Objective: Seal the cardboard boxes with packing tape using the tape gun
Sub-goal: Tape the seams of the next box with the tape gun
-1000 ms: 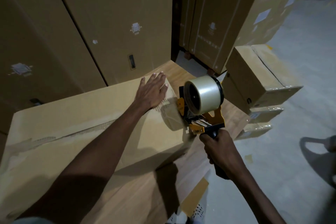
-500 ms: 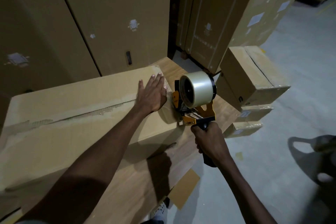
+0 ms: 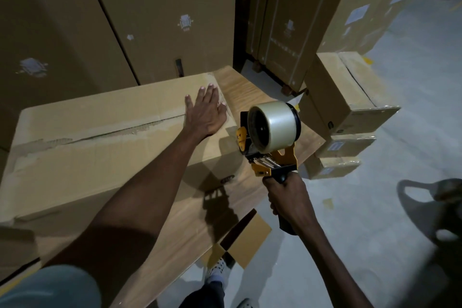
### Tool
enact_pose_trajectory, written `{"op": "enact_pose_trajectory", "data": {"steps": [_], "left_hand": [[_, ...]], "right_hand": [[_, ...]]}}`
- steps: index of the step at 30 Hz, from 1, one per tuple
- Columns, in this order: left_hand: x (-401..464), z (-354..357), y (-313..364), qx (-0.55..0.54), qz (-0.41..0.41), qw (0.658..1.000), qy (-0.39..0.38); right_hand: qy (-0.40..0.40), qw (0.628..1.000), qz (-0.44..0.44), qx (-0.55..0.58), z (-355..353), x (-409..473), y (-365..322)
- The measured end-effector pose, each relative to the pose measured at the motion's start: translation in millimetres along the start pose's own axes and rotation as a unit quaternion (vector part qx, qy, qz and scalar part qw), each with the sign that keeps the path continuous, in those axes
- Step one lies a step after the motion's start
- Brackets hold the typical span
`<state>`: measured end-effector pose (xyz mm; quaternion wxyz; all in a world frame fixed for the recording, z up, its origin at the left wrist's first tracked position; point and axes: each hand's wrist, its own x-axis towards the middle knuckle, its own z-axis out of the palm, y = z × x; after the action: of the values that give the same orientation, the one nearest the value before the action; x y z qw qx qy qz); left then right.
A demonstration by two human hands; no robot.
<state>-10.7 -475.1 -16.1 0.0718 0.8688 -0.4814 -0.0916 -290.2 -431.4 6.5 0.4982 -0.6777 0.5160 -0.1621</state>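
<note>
Cardboard box (image 3: 100, 152) on wooden table (image 3: 190, 222), left hand (image 3: 206, 114) flat on top; right hand (image 3: 290, 200) gripping tape gun (image 3: 270, 137) — beside box end

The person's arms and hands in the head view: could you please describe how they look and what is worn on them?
Both forearms are bare, with no gloves, watch or rings visible on the left hand or the right hand. A light grey-blue short sleeve covers the left upper arm at the bottom edge. The right arm shows no sleeve in view.
</note>
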Motion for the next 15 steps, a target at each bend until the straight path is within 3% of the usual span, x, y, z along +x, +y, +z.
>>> {"op": "enact_pose_trajectory", "data": {"steps": [15], "left_hand": [[4.0, 7.6, -0.9, 0.014, -0.015, 1.0, 0.021]], "right_hand": [[0.013, 1.0, 0.017, 0.002, 10.6, -29.7, 62.5]]}}
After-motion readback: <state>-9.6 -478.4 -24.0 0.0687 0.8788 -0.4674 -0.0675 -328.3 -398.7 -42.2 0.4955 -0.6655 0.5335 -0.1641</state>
